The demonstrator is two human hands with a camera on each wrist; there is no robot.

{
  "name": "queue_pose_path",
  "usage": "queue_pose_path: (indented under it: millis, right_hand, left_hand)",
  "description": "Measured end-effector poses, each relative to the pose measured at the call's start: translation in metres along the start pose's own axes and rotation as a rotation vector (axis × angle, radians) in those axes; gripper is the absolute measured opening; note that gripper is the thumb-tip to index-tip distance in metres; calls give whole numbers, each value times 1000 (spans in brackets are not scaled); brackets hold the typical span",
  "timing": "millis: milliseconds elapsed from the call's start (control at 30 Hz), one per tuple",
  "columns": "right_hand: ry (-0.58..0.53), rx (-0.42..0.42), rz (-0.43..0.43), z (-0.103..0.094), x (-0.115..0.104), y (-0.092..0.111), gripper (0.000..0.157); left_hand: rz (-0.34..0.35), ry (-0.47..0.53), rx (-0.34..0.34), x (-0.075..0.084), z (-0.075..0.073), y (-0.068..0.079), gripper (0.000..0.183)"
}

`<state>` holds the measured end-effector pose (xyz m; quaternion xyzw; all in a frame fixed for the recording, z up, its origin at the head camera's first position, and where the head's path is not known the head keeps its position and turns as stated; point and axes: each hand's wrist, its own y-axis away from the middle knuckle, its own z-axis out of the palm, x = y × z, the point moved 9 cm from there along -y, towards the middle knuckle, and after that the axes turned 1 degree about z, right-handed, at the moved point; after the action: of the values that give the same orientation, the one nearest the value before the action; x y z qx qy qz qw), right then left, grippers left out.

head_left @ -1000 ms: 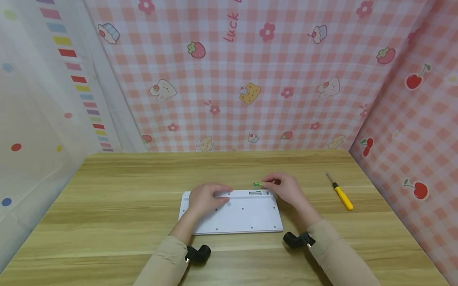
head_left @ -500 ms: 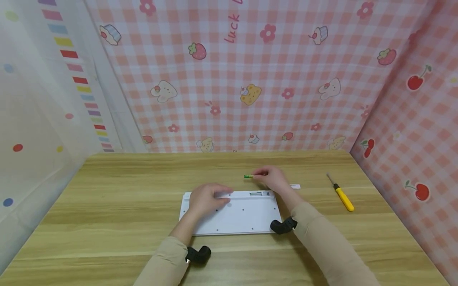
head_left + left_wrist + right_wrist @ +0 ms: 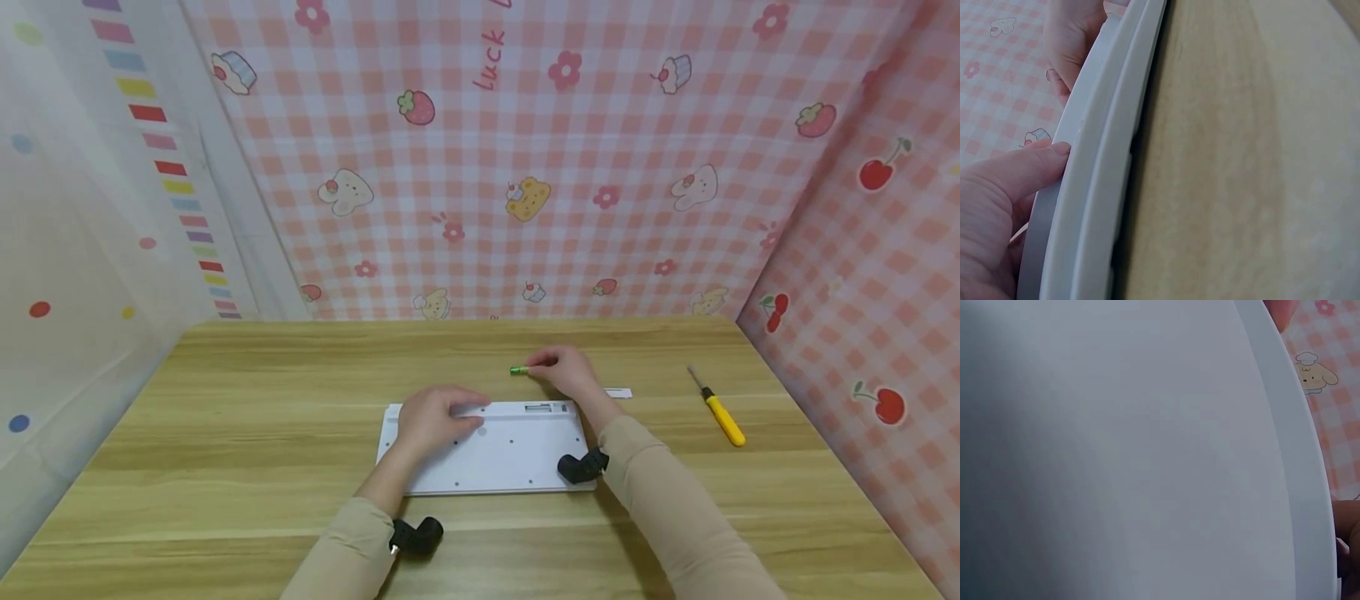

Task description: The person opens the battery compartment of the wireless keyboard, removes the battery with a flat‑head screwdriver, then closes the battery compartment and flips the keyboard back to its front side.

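Note:
A white keyboard (image 3: 517, 464) lies face down on the table, small screws dotting its underside. Its battery compartment (image 3: 537, 408) is uncovered at the right of the far edge. My left hand (image 3: 431, 421) grips that far edge left of the middle, thumb (image 3: 1047, 164) on the near side and fingers beyond, partly hidden. Just past the keyboard, my right hand (image 3: 567, 373) pinches a green battery (image 3: 518, 370) by its right end, low over the wood. The keyboard's pale surface (image 3: 1166, 444) fills most of the right wrist view, with the right hand largely hidden.
A small white strip, like a battery cover (image 3: 619, 392), lies right of the right wrist. Farther right is a screwdriver (image 3: 724, 419) with a yellow handle, its tip pointing away. A pink checked curtain (image 3: 480, 167) hangs behind the wooden table (image 3: 247, 433).
My right hand has carried the battery left and away from above the compartment to the table beyond the keyboard, revealing the white strip. The left hand and keyboard stay put.

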<state>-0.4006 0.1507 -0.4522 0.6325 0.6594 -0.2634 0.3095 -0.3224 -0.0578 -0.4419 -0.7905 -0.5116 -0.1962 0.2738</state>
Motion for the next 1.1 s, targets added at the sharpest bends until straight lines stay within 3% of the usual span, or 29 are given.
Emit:
queue_pose_path:
  millis: [767,1100]
  right_hand:
    - [-124,-18,-28,0,6,2,19]
    - [-117,-8,-43,-1,5,4,19]
  left_hand:
    - [-9,-3,5,1,0,0,25]
    - [-19,-3,4,0,1,0,25]
